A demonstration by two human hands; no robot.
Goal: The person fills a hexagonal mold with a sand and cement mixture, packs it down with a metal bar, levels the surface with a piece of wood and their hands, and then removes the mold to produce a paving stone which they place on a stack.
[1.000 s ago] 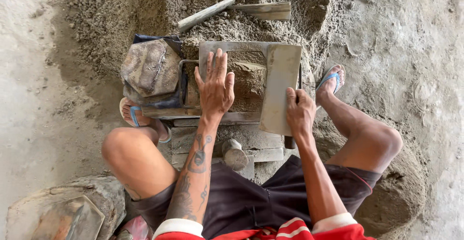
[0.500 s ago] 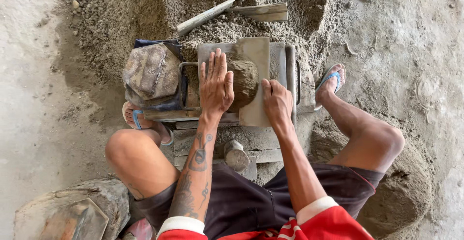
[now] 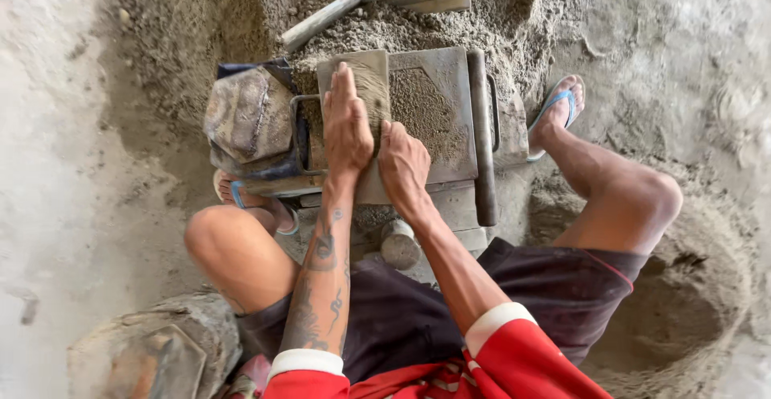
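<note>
A metal block mould (image 3: 450, 73) sits in front of me, filled with grey sandy mix (image 3: 422, 110). A flat grey board (image 3: 368, 94) lies across the mould's left part. My left hand (image 3: 345, 122) rests flat on that board, fingers pointing away from me. My right hand (image 3: 403, 170) grips the board's near edge right beside it. The mix to the right of the board looks levelled.
A shovel (image 3: 377, 1) lies on the sand heap (image 3: 241, 13) behind the mould. A dusty sack-covered bundle (image 3: 249, 114) sits left of the mould. My feet wear blue sandals (image 3: 558, 106). A stone (image 3: 152, 351) is at lower left, a sand hollow (image 3: 683, 319) at lower right.
The board has slid leftwards across the mould, from its right side to its left. My right hand travelled with it; the heaped mix now looks flat.
</note>
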